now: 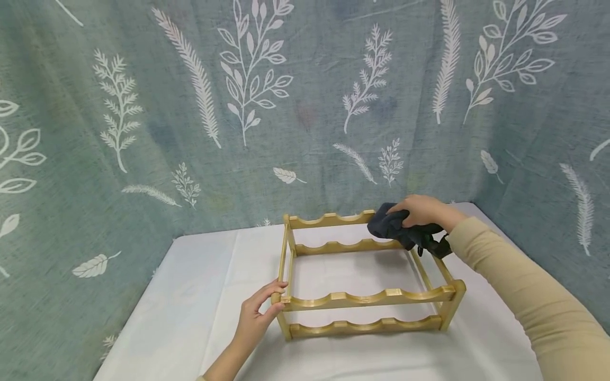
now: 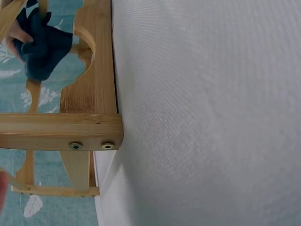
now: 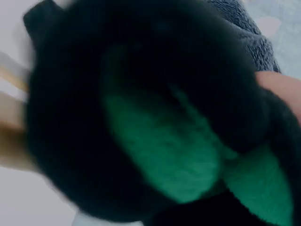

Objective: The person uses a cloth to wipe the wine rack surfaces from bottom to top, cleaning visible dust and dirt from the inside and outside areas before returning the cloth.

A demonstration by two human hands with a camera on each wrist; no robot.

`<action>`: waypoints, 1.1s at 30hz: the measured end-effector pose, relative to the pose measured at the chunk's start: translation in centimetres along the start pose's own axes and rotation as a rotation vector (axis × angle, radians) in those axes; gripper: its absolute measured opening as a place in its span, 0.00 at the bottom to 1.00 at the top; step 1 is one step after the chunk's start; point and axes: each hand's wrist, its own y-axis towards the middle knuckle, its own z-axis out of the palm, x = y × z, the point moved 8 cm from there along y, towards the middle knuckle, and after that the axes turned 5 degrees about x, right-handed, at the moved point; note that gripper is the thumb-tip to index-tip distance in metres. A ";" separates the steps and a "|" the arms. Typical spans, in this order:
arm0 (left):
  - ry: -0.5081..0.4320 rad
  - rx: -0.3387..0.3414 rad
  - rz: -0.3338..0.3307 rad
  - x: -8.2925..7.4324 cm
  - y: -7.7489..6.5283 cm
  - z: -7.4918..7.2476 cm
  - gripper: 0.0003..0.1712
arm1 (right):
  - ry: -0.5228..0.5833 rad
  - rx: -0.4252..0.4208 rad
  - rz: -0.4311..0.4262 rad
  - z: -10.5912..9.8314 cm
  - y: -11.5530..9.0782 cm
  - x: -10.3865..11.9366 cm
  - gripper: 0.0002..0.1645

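Note:
A two-tier wooden wine rack [image 1: 365,300] with scalloped rails stands on the white-covered table. At its near left corner my left hand [image 1: 259,312] holds the top of the post between thumb and fingers. My right hand [image 1: 419,210] grips a bunched dark cloth [image 1: 387,226] at the rack's far right corner, where the cloth covers the end of the upper back rail. Close up in the right wrist view, the cloth [image 3: 84,141] fills most of the picture, blurred, with green patches showing. In the left wrist view, a rack post [image 2: 61,132] with two bolts appears large.
White cloth [image 1: 200,296] covers the table beneath and around the rack. A grey-green curtain [image 1: 305,132] with white leaf prints hangs behind the table and along both sides.

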 end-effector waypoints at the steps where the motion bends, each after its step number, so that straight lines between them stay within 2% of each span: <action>1: -0.001 0.003 0.000 0.4 -0.1 0.0 0.17 | -0.008 -0.014 -0.019 -0.3 -0.2 0.3 0.26; 4: 0.003 0.009 0.004 1.3 -0.5 0.0 0.18 | -0.032 -0.095 -0.042 -1.8 -1.1 0.9 0.27; 6: 0.008 0.006 0.012 1.6 -0.6 0.0 0.19 | -0.058 -0.181 -0.016 -3.2 -1.9 0.6 0.27; 10: 0.013 0.000 0.018 1.6 -0.6 -0.1 0.18 | -0.066 -0.349 0.120 -5.7 -3.5 -1.8 0.30; 13: 0.008 0.001 0.016 1.3 -0.4 -0.1 0.17 | -0.027 -0.408 0.214 -5.8 -3.9 -4.2 0.31; 17: -0.003 0.002 0.008 0.3 0.0 0.0 0.16 | 0.011 -0.360 0.207 -3.9 -3.1 -6.1 0.31; 22: -0.008 0.003 -0.006 -0.9 0.4 -0.2 0.15 | 0.073 -0.274 0.150 -1.9 -1.8 -6.3 0.29; 26: -0.004 0.005 0.040 -1.2 0.6 -0.3 0.13 | 0.130 -0.209 0.153 -1.3 -1.5 -6.7 0.29; 31: -0.008 0.077 0.091 -0.8 0.6 -0.3 0.13 | 0.141 -0.148 0.136 -0.9 -1.5 -6.9 0.28; 33: -0.018 0.118 0.078 -0.4 0.6 -0.4 0.13 | 0.114 -0.157 0.104 -0.9 -1.7 -6.7 0.27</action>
